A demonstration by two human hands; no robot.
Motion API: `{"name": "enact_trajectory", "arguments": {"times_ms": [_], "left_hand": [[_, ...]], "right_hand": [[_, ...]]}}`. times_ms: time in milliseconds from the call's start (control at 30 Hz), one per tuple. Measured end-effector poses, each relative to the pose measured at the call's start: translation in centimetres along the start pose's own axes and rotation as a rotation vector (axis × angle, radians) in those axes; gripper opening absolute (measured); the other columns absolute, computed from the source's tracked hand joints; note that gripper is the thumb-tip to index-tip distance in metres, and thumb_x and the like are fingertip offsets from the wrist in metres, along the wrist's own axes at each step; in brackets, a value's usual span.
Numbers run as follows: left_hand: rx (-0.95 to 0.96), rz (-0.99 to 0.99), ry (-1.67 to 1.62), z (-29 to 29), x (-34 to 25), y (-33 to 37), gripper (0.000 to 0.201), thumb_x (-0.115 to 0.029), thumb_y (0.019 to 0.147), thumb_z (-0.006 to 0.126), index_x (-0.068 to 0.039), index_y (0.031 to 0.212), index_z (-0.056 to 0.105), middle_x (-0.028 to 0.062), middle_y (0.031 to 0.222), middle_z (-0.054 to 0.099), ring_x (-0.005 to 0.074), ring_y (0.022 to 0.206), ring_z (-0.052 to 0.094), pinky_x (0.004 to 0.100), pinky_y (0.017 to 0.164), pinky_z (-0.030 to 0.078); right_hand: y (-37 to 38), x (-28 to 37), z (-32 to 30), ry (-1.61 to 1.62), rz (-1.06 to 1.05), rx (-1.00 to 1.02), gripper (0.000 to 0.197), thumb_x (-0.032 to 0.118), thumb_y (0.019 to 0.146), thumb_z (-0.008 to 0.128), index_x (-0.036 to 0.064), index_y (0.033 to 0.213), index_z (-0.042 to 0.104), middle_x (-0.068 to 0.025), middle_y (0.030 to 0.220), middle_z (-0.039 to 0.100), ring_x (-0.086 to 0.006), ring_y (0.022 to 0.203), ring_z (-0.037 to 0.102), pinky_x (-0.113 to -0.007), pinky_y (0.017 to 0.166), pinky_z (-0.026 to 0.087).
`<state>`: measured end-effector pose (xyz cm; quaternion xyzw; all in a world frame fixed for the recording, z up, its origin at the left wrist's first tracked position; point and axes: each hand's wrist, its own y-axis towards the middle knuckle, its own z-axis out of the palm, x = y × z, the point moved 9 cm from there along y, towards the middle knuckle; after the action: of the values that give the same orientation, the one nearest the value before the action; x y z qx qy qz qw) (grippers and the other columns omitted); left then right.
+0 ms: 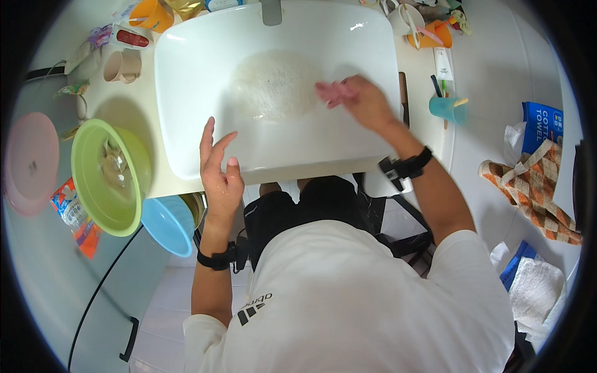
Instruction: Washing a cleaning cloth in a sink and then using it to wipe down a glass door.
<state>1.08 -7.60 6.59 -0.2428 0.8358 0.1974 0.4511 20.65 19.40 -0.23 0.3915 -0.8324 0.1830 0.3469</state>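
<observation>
Cloudy, sudsy water (273,87) lies in the middle of the white washbasin (186,81). Over the basin's right side, my right hand (370,105) is closed on a small crumpled pink thing (336,93). It looks soft, like cloth, but blur hides its exact kind. The pink thing is by the right edge of the suds. My left hand (222,180) is empty at the basin's front left rim, wet, its fingers stretched and apart. Each wrist wears a black strap. A grey faucet (271,12) stands at the far rim.
Left of the basin are a green tub (87,186) with something clear inside, a blue basin (168,227) and a beige mug (121,67). On the right stand a teal cup (444,109) and an orange cup (435,34). A checked cloth (535,193) hangs farther right.
</observation>
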Motion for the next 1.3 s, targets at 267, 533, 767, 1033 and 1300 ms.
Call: {"name": "enact_trajectory", "arguments": {"times_ms": [267,533,767,1033,1300], "left_hand": [[0.005,-0.044,-0.075,0.8,0.9,-0.4,0.038,-0.024,0.103,0.045,0.0,0.123,0.068,0.0248,0.155,0.042,0.0416,0.145,0.038,0.049,0.119,0.03],[-0.013,-0.028,-0.061,-0.1,1.0,-0.8,0.037,-0.023,0.103,0.045,0.001,0.122,0.068,0.0251,0.154,0.042,0.041,0.145,0.039,0.0486,0.119,0.029],[-0.015,-0.068,-0.066,-0.5,1.5,-0.9,0.038,-0.022,0.103,0.044,0.001,0.12,0.068,0.0253,0.154,0.042,0.0411,0.145,0.039,0.0491,0.12,0.029],[0.009,-0.021,-0.033,-0.6,2.2,-0.4,0.037,-0.022,0.102,0.046,-0.001,0.123,0.068,0.0245,0.155,0.041,0.04,0.145,0.039,0.0487,0.121,0.026],[-0.011,-0.116,0.081,-2.6,6.3,-0.7,0.031,-0.018,0.101,0.053,-0.001,0.122,0.068,0.0233,0.155,0.04,0.027,0.116,0.062,0.0255,0.064,0.052]], "right_hand": [[-0.2,-4.6,-8.4,-0.524,0.012,0.017,0.044,-0.002,0.081,0.062,0.0116,0.122,0.068,-0.0154,0.108,0.066,-0.0372,0.105,0.062,-0.043,0.089,0.053],[-4.0,-2.7,-0.1,-0.178,-0.012,0.137,0.037,-0.005,0.077,0.064,0.0063,0.112,0.068,-0.019,0.096,0.065,-0.0412,0.093,0.063,-0.046,0.081,0.053],[-4.8,-3.1,-5.4,-0.629,0.09,-0.133,0.036,-0.001,0.084,0.061,0.0073,0.118,0.069,-0.0145,0.108,0.071,-0.0387,0.1,0.065,-0.045,0.085,0.055],[-6.5,-2.2,-3.8,-0.764,0.066,0.009,0.032,0.0,0.082,0.057,0.0038,0.112,0.065,-0.0131,0.112,0.071,-0.0338,0.097,0.065,-0.043,0.081,0.056],[-6.7,-1.3,-3.9,-0.803,0.041,-0.043,0.033,-0.001,0.084,0.057,-0.0016,0.117,0.058,-0.0223,0.133,0.061,-0.037,0.106,0.063,-0.043,0.087,0.057]]}}
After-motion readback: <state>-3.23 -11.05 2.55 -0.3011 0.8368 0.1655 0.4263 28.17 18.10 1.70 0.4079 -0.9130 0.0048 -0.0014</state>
